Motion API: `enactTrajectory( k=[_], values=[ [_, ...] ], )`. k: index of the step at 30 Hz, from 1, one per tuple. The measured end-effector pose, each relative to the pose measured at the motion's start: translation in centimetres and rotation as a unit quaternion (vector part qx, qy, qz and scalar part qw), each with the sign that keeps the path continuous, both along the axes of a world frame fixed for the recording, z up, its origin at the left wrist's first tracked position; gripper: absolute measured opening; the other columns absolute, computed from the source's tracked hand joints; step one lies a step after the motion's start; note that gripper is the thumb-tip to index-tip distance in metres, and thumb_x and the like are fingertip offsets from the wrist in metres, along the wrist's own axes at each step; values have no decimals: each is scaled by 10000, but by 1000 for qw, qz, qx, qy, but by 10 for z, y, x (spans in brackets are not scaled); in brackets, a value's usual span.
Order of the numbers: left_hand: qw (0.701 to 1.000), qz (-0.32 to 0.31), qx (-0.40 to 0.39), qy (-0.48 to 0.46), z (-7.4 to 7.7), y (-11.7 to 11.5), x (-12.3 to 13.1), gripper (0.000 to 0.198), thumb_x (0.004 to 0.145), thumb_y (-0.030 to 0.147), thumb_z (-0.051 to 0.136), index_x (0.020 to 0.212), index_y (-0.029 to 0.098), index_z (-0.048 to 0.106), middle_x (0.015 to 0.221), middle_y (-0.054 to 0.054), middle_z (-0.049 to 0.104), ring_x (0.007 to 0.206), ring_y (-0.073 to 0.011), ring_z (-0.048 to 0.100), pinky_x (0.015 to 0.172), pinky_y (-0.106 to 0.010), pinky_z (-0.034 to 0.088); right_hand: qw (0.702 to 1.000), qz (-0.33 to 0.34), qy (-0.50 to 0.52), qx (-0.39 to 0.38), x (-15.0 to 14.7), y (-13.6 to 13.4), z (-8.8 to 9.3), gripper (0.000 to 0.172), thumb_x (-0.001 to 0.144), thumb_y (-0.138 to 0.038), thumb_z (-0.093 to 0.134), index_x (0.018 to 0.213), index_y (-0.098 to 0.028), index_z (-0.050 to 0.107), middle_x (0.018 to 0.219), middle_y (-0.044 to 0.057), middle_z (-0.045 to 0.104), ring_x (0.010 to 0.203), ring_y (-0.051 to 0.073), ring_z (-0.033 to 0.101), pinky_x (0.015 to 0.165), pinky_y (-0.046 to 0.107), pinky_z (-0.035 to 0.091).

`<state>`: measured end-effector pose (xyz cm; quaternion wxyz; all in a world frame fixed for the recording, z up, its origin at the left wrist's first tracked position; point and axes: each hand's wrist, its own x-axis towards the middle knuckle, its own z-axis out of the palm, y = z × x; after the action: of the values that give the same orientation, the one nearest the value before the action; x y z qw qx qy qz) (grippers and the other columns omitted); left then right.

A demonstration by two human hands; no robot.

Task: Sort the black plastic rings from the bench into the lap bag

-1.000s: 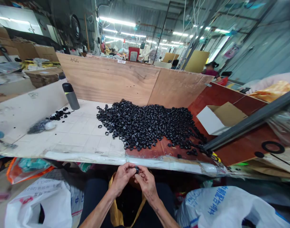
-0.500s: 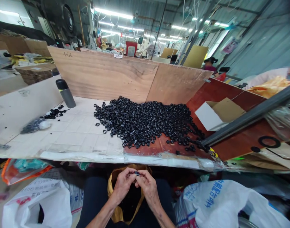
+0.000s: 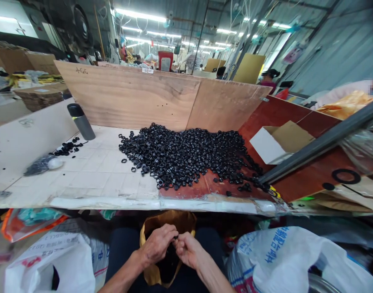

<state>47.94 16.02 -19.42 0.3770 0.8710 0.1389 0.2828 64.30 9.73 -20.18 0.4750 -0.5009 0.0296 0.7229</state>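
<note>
My left hand [image 3: 158,244] has its fingers closed on a small black ring [image 3: 175,237], back of the hand up. The fingertips of my right hand [image 3: 188,249] are pinched at the same piece from the other side. Most of the ring is covered by fingers. Both hands are over an open yellow-brown bag [image 3: 189,219] between my knees, dark inside. On the worktable ahead lies a broad heap of black plastic rings [image 3: 186,158].
A grey bottle [image 3: 81,124], a clear bag of dark pieces [image 3: 38,165] and loose black bits are at left on the table. An open carton [image 3: 273,142] and a slanting metal bar [image 3: 320,140] are at right. White sacks [image 3: 55,252] flank my legs.
My hands have turned and sunk slightly over the bag. The left hand now shows its back, and the right has rolled palm-side inward. The ring is more hidden.
</note>
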Motion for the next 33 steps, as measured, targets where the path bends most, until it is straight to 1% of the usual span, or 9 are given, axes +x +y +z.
enactTrajectory(
  k=[2, 7, 10, 13, 16, 19, 24, 28, 33],
  values=[
    [997, 45, -54, -16, 2, -1, 5, 290, 985, 234, 431, 1210, 234, 614, 1127, -119, 675, 1040, -232, 647, 914, -390, 543, 995, -24, -73, 68, -6, -1, 4, 143, 834, -171, 672, 727, -128, 587, 554, -33, 520, 407, 42, 462, 432, 137, 422],
    [945, 225, -232, -48, 2, -4, 20, 181, 962, 331, 518, 1037, 226, 646, 916, -38, 687, 809, -183, 662, 767, -314, 555, 921, 8, -299, 252, -12, 1, 17, 413, 840, -552, 694, 892, -145, 648, 590, 2, 623, 524, 129, 597, 541, 240, 512],
    [955, 224, -187, -54, -6, -7, 16, 190, 974, 301, 492, 1087, 236, 630, 1009, -53, 688, 920, -199, 669, 847, -340, 547, 917, 32, -319, 238, -11, 3, 16, 408, 796, -547, 718, 854, -154, 628, 546, -11, 609, 482, 132, 576, 524, 253, 503],
    [984, 144, -97, -37, 2, -4, 2, 234, 982, 255, 464, 1158, 247, 618, 1102, -78, 677, 1026, -212, 659, 911, -349, 533, 918, 100, -335, 187, -3, 7, 20, 364, 788, -521, 686, 807, -167, 603, 552, -13, 599, 447, 141, 562, 469, 252, 471],
    [994, 106, -24, 22, 33, 13, -4, 185, 923, 312, 604, 1087, 239, 650, 1079, -78, 674, 972, -219, 663, 864, -324, 536, 786, 113, -556, 247, 18, 27, 39, 237, 864, -403, 608, 789, -180, 636, 631, 14, 617, 566, 162, 593, 560, 267, 483],
    [974, 214, 27, 69, 63, 50, 13, 126, 947, 303, 562, 997, 212, 633, 913, -52, 649, 823, -197, 653, 796, -318, 527, 621, 59, -713, 320, 41, 67, 62, 131, 901, -265, 557, 887, -190, 663, 862, 61, 649, 774, 189, 618, 722, 291, 496],
    [911, 364, 83, 172, 65, 102, 61, 142, 934, 183, 520, 1044, 169, 608, 1005, -96, 639, 884, -230, 661, 767, -330, 519, 510, 150, -808, 254, 52, 121, 69, 169, 873, -217, 623, 1036, -200, 664, 1009, 72, 615, 823, 195, 612, 714, 271, 466],
    [895, 384, 97, 206, 49, 104, 74, 123, 948, 212, 515, 1001, 177, 620, 1037, -100, 629, 850, -230, 662, 705, -320, 508, 508, 120, -817, 246, 49, 125, 55, 122, 904, -269, 601, 985, -197, 658, 981, 66, 613, 820, 190, 607, 709, 261, 454],
    [922, 356, 91, 122, 40, 102, 72, 82, 909, 178, 568, 980, 191, 607, 910, -63, 675, 848, -226, 672, 732, -313, 499, 604, 50, -707, 364, 58, 120, 50, 98, 841, -225, 615, 918, -176, 652, 894, 42, 621, 642, 136, 561, 639, 255, 472]
  ],
)
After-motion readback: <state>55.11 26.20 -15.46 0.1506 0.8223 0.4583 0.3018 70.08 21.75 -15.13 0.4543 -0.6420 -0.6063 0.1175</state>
